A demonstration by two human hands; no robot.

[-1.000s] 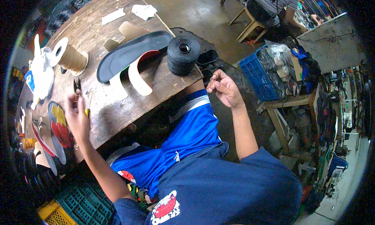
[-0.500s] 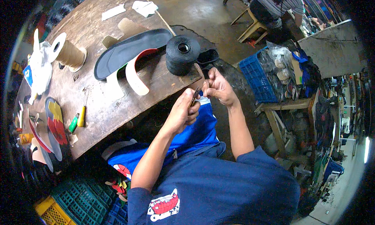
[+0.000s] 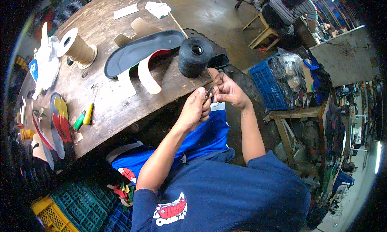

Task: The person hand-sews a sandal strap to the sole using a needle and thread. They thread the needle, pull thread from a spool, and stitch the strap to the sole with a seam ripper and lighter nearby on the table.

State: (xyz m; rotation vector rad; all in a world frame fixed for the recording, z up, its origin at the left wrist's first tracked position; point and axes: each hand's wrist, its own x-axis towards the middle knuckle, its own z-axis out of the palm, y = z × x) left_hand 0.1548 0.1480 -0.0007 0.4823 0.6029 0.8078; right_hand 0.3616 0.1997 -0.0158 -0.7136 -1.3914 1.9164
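Note:
My left hand [image 3: 197,107] grips small dark snips [image 3: 208,93], blades angled up toward my right hand [image 3: 229,93]. The right hand pinches a thin item, perhaps thread, too small to make out clearly; both hands meet just off the table's front edge. Close above them stands a black thread cone [image 3: 194,59]. Behind it lie a black sole [image 3: 129,54] and curved white strips [image 3: 151,79]. Further left on the wooden table [image 3: 121,107] are a beige spool [image 3: 76,50], a yellow-handled awl [image 3: 88,113], a green-handled tool [image 3: 79,120] and red-and-yellow shoe pieces [image 3: 60,119].
A blue crate [image 3: 263,87] of bags and materials sits on a wooden stand at right. A person in a striped shirt [image 3: 288,8] sits on a chair beyond it. Plastic crates [image 3: 86,204] are at lower left. White plastic bags [image 3: 48,67] lie at the table's left.
My left hand has lifted the snips from the table and moved right to meet my right hand. In the last half second both hands have shifted only slightly.

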